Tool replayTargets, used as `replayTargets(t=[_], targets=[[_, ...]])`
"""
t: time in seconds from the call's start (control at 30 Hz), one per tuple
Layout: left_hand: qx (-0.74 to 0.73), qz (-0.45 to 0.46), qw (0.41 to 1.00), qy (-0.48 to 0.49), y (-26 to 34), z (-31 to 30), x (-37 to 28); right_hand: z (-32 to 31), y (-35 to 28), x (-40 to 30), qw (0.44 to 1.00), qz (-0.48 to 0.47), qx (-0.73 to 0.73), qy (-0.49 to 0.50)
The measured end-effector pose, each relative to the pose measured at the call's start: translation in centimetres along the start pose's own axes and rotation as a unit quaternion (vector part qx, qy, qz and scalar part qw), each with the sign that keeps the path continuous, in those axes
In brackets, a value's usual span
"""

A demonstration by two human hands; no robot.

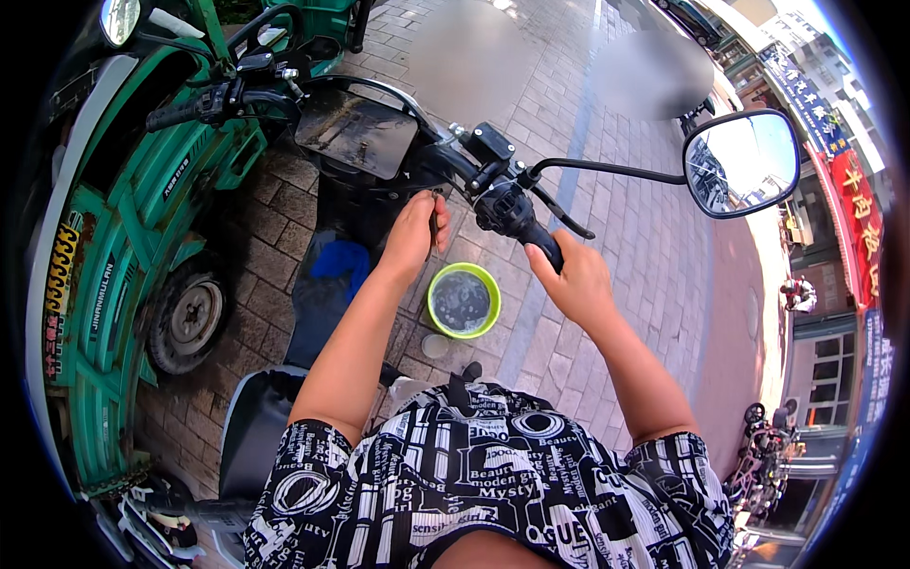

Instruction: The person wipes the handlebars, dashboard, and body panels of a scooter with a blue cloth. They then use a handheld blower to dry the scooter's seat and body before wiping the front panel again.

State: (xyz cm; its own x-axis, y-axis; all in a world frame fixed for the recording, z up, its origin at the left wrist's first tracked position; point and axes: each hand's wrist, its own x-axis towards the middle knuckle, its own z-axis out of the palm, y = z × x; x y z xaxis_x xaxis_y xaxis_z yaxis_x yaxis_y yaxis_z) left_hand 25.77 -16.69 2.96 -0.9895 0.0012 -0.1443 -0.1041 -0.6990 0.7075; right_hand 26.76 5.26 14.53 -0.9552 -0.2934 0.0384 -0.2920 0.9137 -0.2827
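Before me stands a scooter with a dark, smudged dashboard panel (359,135). My right hand (577,279) is wrapped around the black rubber handlebar grip (542,244), below the brake lever (565,213). Just under the handlebar, by the scooter's front panel, my left hand (412,238) has its fingers closed on a small dark object (433,231), perhaps a key; the fingers hide most of it. A blue cloth (341,264) lies on the scooter's footboard (313,320), left of my left forearm. From the right handlebar a round-cornered mirror (743,165) sticks out on a black stalk.
On the paving beside the scooter stands a lime-green bucket (495,313) of cloudy, sudsy water, with a translucent cup (435,346) close by. A green cargo tricycle (106,284) is parked tightly at left. Motorbikes (764,455) line the shopfronts at right. Two blurred patches cover the far paving.
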Motion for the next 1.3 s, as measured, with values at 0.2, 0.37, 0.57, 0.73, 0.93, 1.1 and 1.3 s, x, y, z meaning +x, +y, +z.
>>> replayTargets(t=[0.2,0.37,0.57,0.73,0.93,1.1,1.3], targets=[[0.001,0.001,1.0,-0.017,0.0,0.1,1.0,0.3,-0.6,-0.7,1.0,0.006,-0.005,0.012],[-0.005,-0.001,1.0,-0.018,0.2,0.9,1.8,-0.1,-0.2,-0.4,1.0,-0.001,-0.001,0.021],[-0.014,-0.014,1.0,-0.004,-0.2,0.7,2.9,-0.2,0.5,-0.4,0.999,-0.012,0.015,0.033],[0.021,-0.026,0.999,0.0,-0.6,-0.1,3.0,0.1,0.5,-1.0,0.999,-0.001,0.008,0.041],[0.062,-0.024,0.998,-0.007,-0.5,-1.2,3.2,-0.1,0.0,-1.0,1.0,0.002,0.024,0.012],[0.048,-0.026,0.998,0.015,-1.1,-0.7,3.0,-0.3,0.3,-0.9,0.999,-0.006,0.033,0.009],[0.025,-0.017,0.999,-0.014,-0.9,-1.1,1.9,-0.2,0.4,-1.0,0.999,-0.023,0.039,0.028]])
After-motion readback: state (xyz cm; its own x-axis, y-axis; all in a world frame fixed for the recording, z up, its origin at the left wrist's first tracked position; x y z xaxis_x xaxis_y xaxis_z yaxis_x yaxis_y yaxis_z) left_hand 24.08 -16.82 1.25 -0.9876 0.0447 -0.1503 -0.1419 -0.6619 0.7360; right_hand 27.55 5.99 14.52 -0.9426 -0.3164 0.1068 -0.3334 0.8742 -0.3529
